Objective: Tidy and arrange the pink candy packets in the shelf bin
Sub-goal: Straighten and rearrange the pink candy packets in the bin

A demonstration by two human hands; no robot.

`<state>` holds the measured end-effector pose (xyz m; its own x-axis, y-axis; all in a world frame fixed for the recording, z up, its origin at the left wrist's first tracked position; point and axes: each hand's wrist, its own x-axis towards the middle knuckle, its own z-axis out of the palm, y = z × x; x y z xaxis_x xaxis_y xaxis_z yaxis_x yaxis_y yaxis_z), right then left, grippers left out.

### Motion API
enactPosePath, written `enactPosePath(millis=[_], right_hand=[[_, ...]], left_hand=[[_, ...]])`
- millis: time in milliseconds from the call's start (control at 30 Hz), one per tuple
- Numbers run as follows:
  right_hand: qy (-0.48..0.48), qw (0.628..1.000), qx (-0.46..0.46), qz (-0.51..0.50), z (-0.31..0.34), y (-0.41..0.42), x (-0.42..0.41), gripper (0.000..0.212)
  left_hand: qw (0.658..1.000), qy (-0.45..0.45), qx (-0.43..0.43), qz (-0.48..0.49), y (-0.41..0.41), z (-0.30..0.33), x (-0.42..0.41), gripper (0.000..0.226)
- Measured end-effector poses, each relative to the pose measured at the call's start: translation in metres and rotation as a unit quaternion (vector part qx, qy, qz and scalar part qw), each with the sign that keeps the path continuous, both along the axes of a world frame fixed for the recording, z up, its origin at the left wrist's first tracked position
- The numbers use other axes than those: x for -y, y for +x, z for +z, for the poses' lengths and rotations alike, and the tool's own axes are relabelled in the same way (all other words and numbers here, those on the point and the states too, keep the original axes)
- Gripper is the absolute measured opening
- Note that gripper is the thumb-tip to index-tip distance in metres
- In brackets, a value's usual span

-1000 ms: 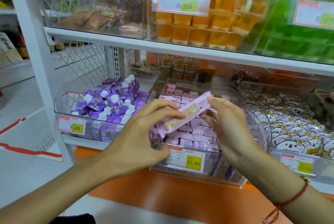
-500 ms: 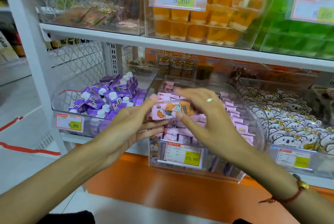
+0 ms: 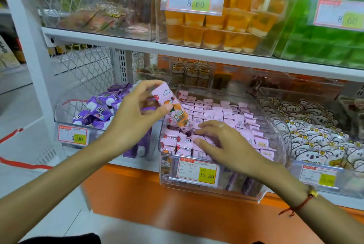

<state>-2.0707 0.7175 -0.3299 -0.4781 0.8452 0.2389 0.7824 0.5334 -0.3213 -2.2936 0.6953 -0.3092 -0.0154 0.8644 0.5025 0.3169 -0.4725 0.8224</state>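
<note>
A clear shelf bin on the middle shelf holds several pink candy packets lying in rows. My left hand pinches one long pink packet by its upper end and holds it tilted over the bin's left front corner. Its lower end points down into the packets. My right hand lies spread on the packets at the bin's front, fingers pointing left and touching them just below the held packet.
A bin of purple cartons stands to the left and a bin of white bear packets to the right. Price tags hang on the bin fronts. An upper shelf with orange jelly cups overhangs the bins.
Both hands held the long packet level before. Now only my left hand holds it, raised and tilted, while my right hand has let go and dropped onto the packets in the bin.
</note>
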Motion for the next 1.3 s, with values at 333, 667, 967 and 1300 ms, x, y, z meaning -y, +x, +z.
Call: enactPosePath(millis=[333, 667, 967, 1300], right_hand=[[0.048, 0.998, 0.042, 0.003, -0.003, 0.003, -0.001, 0.038], [0.049, 0.998, 0.049, 0.003, -0.005, 0.003, 0.001, 0.040], [0.046, 0.998, 0.038, 0.021, -0.004, 0.005, 0.000, 0.038], [-0.030, 1.000, -0.003, -0.007, 0.024, -0.029, -0.070, 0.017]], left_hand=[[0.958, 0.032, -0.269, -0.091, -0.003, 0.024, -0.022, 0.031], [0.796, 0.045, -0.604, -0.025, 0.026, 0.009, -0.052, 0.028], [0.888, 0.139, -0.432, 0.079, 0.011, -0.004, -0.025, 0.030], [0.992, -0.124, 0.006, 0.016, 0.010, -0.043, -0.003, 0.022]])
